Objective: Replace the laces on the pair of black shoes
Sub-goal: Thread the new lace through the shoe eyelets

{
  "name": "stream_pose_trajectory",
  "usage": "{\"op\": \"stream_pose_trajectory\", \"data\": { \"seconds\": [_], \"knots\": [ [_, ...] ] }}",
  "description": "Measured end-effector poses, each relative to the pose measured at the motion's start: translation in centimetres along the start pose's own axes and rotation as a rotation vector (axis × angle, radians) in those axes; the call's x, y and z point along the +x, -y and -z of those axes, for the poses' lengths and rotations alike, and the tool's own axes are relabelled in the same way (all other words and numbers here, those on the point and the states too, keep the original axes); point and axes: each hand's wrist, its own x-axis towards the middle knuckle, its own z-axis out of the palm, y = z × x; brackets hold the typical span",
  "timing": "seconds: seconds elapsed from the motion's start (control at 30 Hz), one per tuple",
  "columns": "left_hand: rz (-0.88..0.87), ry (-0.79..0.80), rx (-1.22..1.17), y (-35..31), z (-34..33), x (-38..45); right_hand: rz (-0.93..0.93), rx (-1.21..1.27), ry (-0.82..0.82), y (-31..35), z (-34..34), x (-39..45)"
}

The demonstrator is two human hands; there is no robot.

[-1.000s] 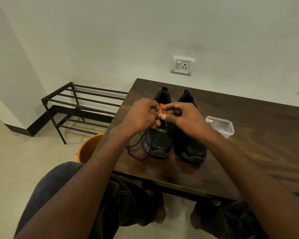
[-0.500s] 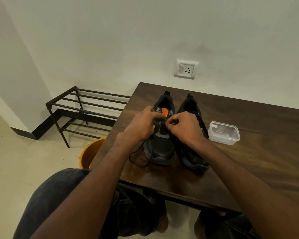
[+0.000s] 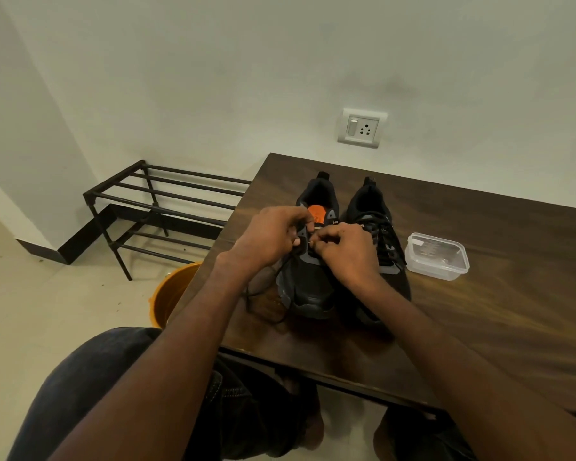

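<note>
**Lacing the left-hand shoe, hands at the eyelets**

I see a pale wall with a socket (image 3: 362, 128) above a dark wooden table (image 3: 499, 294). Going left to right: a black metal rack (image 3: 160, 207) stands on the floor against the wall, an orange bucket (image 3: 172, 294) sits beside the table's near corner, and on the table stand two black shoes side by side, toes toward me.

My left hand (image 3: 266, 242) is curled at the left shoe (image 3: 308, 287), pinching its eyelet flap. A black lace (image 3: 263, 294) trails from under that hand onto the table in a loose loop. My right hand (image 3: 346, 252) is curled too, fingertips pinched at the same spot, apparently on the lace end, though it is too small to be sure.

I judge this as threading a lace through an eyelet on that shoe. Next I need to feed the tip through the hole and pull the slack up. The right shoe (image 3: 384, 247) already shows laces.

A clear plastic box (image 3: 438, 256) sits just beside the right shoe, out of the way. My own hands hide the eyelets.
</note>
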Motion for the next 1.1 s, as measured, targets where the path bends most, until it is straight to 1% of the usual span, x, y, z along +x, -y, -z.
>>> {"op": "stream_pose_trajectory", "data": {
  "seconds": [0.17,0.27,0.37,0.43,0.53,0.63,0.73,0.77,0.8,0.9,0.93,0.97,1.0,1.03,1.07,1.1],
  "knots": [
    [-0.003,-0.013,-0.037,0.1,0.0,-0.7,-0.042,0.005,-0.022,0.4,-0.3,-0.1],
    [0.023,-0.009,-0.064,0.2,-0.2,-1.4,-0.064,-0.086,-0.030,0.9,-0.6,-0.3],
    [0.041,-0.054,-0.060,0.0,-0.6,-1.8,-0.073,-0.206,-0.057,1.6,-0.8,-0.7],
    [0.084,-0.074,-0.066,-0.2,-0.8,-1.9,-0.080,-0.259,-0.061,2.0,-0.9,-0.7],
    [0.128,-0.088,-0.063,-0.4,-1.1,-2.0,-0.123,-0.127,-0.026,1.8,-0.9,-0.2],
    [0.096,-0.118,-0.055,-0.8,-1.0,-2.2,-0.168,0.059,0.062,1.4,-0.4,0.1],
    [0.107,-0.156,-0.094,-0.6,-1.3,-2.3,-0.105,0.057,0.129,1.0,0.3,-0.1],
    [0.115,-0.194,-0.148,-0.7,-1.2,-2.2,-0.074,0.024,0.143,0.8,0.6,-0.2],
    [0.135,-0.251,-0.265,-1.1,-0.8,-1.9,-0.052,0.000,0.155,0.7,0.9,-0.2],
    [0.200,-0.385,-0.907,-2.7,1.8,-1.0,-0.023,-0.004,0.195,0.6,1.9,-0.3],
    [0.195,-0.411,-0.997,-2.9,2.8,-0.9,-0.014,-0.002,0.203,0.5,2.1,-0.3],
    [0.184,-0.420,-0.946,-2.9,3.3,-0.7,-0.004,0.000,0.209,0.4,2.3,-0.3],
    [0.170,-0.399,-0.764,-2.6,3.4,-0.7,0.007,-0.004,0.207,0.5,2.4,-0.4],
    [0.156,-0.332,-0.488,-2.2,3.0,-0.8,0.020,-0.017,0.198,0.6,2.4,-0.5],
    [0.144,-0.232,-0.236,-1.8,2.3,-1.1,0.039,-0.039,0.183,0.8,2.4,-0.5],
    [0.146,-0.118,-0.063,-1.5,1.2,-1.3,0.052,-0.063,0.165,0.9,2.4,-0.6]
  ]
}}
